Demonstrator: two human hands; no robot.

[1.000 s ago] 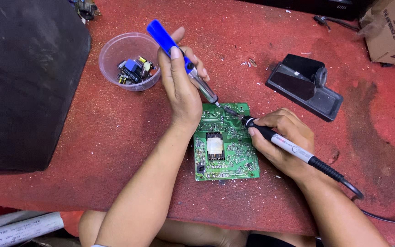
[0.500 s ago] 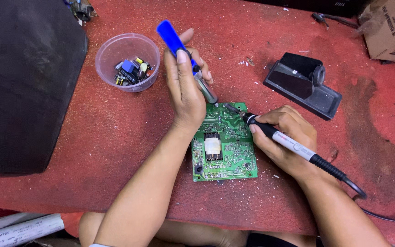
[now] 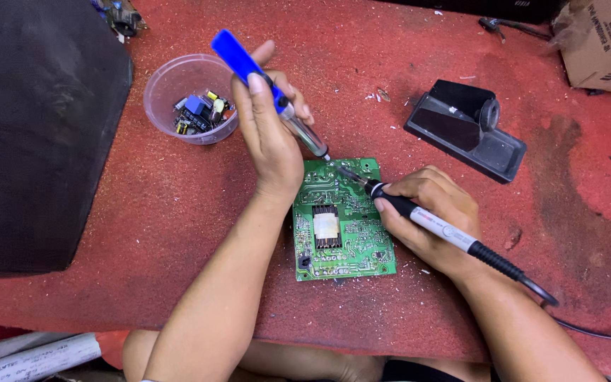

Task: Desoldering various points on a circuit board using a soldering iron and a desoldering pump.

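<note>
at the circuit board's (image 3: pixel 342 225) top edge my two tools converge: left hand (image 3: pixel 271 138) grips the blue desoldering pump (image 3: pixel 266 88), slanting down-right. right hand (image 3: pixel 429 216) grips the soldering iron (image 3: pixel 454 237), pointing up-left.

Green circuit board (image 3: pixel 343 223) flat on red mat, blue-handled desoldering pump (image 3: pixel 269 91) & black soldering iron (image 3: pixel 447 231) angled onto its top edge.

Clear plastic cup (image 3: pixel 191 99) of loose parts sat on the red worktop (image 3: pixel 143 212), black stand (image 3: pixel 465 129) and cardboard box (image 3: pixel 606 44) farther off.
</note>
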